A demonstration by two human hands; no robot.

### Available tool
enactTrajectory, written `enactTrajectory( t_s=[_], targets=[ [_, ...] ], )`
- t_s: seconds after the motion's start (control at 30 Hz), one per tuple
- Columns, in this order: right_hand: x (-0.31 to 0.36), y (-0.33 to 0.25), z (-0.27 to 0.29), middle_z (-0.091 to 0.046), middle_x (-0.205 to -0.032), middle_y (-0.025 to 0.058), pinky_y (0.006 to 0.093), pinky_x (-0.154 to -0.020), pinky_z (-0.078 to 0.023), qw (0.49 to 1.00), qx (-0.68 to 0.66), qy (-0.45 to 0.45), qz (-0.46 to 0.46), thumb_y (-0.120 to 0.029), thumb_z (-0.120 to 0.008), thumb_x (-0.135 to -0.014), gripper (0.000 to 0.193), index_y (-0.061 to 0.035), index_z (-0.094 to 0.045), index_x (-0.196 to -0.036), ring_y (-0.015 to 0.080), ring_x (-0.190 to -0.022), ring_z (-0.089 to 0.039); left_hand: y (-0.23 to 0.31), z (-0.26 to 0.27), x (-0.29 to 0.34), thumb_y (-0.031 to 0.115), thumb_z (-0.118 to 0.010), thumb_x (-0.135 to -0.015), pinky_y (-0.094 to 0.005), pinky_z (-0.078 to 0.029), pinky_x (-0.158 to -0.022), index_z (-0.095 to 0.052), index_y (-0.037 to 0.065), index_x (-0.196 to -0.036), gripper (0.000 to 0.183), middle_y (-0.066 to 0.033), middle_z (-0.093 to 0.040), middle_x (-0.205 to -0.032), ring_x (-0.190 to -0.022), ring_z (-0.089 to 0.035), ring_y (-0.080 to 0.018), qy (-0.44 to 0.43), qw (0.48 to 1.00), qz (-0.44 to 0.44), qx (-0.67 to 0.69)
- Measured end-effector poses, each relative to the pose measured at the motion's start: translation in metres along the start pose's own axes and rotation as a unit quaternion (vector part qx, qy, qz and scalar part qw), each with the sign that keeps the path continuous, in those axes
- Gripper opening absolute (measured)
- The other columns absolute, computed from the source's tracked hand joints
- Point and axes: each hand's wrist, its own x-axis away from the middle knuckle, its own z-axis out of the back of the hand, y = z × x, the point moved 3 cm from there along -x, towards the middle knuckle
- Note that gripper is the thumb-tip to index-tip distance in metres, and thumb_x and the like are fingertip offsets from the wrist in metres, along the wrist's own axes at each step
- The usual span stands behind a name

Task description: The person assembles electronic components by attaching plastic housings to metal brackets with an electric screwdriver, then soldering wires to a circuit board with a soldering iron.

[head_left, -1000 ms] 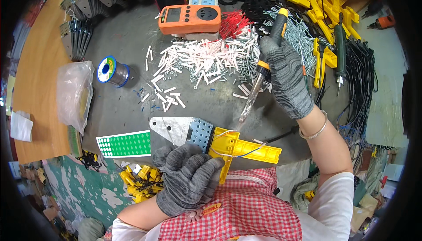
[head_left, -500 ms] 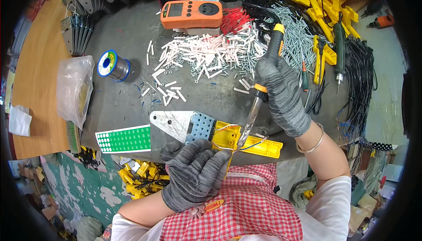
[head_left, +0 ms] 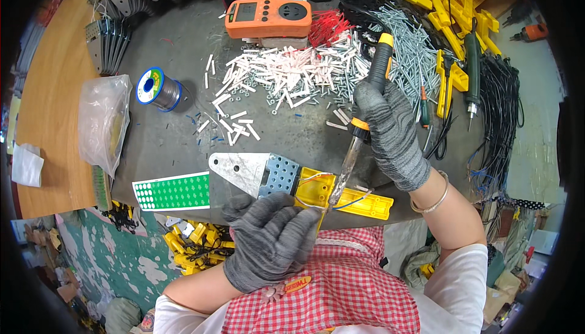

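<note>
My right hand (head_left: 393,133), in a grey knit glove, is closed around a soldering iron (head_left: 348,166) with a black and yellow handle. The iron slants down, its tip by a wire joint over a yellow plastic handle shell (head_left: 373,206). At that tip, the gloved fingers of my left hand (head_left: 271,236) pinch a thin wire; its end is hidden by them. White and blue wires run across the open shell. Joined to the shell's left end is a metal heating plate (head_left: 241,171) with a blue-grey perforated section (head_left: 280,177).
A solder spool (head_left: 158,89) stands left, above a green label sheet (head_left: 172,192). White sleeves (head_left: 286,69) and screws (head_left: 399,51) lie piled beyond my hands, near an orange meter (head_left: 268,18). A green screwdriver-like tool (head_left: 472,69) and black cords (head_left: 496,102) are at right.
My hands, the iron and the handle shell hold almost the same positions. The whole view has shifted very slightly.
</note>
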Motion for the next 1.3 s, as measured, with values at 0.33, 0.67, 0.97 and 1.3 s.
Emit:
enactTrajectory(
  t_s=[0.33, 0.67, 0.97, 1.3],
  targets=[
    [0.001, -0.001, -0.001, -0.058, -0.082, -0.0011, 0.0243, -0.064, -0.046, 1.000, 0.010, -0.003, 0.014, -0.046, -0.061, -0.093, 0.040, -0.0065, -0.061, -0.098, 0.0074, -0.074, -0.053, -0.155, 0.059, 0.033, 0.013, -0.067, -0.081, -0.0478, -0.038, -0.096, -0.066, 0.011, -0.101, 0.020, -0.0118, -0.064, -0.102, -0.103, -0.055, -0.0344, 0.056, 0.892, 0.223, -0.389],
    [0.001, -0.013, 0.010, -0.058, -0.082, 0.0018, 0.0273, -0.068, -0.047, 0.999, -0.014, 0.031, -0.022, -0.040, -0.062, -0.096, 0.037, -0.0032, -0.059, -0.100, 0.0095, -0.077, -0.053, -0.051, 0.015, -0.029, 0.005, -0.069, -0.071, -0.0483, -0.041, -0.095, -0.066, 0.009, -0.107, 0.036, -0.0146, -0.062, -0.116, -0.105, -0.056, -0.0352, -0.021, 0.998, 0.028, 0.043],
    [-0.019, -0.051, 0.057, -0.066, -0.093, 0.0049, 0.0232, -0.072, -0.052, 0.989, -0.119, 0.086, 0.035, -0.036, -0.072, -0.089, 0.042, -0.0016, -0.061, -0.112, 0.0092, -0.077, -0.062, -0.082, 0.004, -0.040, 0.044, -0.082, -0.069, -0.0505, -0.040, -0.102, -0.057, 0.009, -0.131, 0.075, -0.0168, -0.057, -0.130, -0.118, -0.054, -0.0379, -0.222, 0.972, -0.030, 0.074],
    [-0.180, -0.077, 0.016, -0.065, -0.108, 0.0151, 0.0437, -0.088, -0.052, 0.802, 0.466, 0.100, 0.360, -0.004, -0.069, -0.080, 0.041, -0.0114, -0.061, -0.119, 0.0356, -0.102, -0.062, -0.081, 0.009, -0.031, 0.044, -0.082, -0.069, -0.0452, -0.042, -0.097, -0.059, 0.009, -0.128, 0.072, -0.0125, -0.060, -0.124, -0.113, -0.056, -0.0324, -0.250, 0.965, -0.033, 0.070]
  ],
)
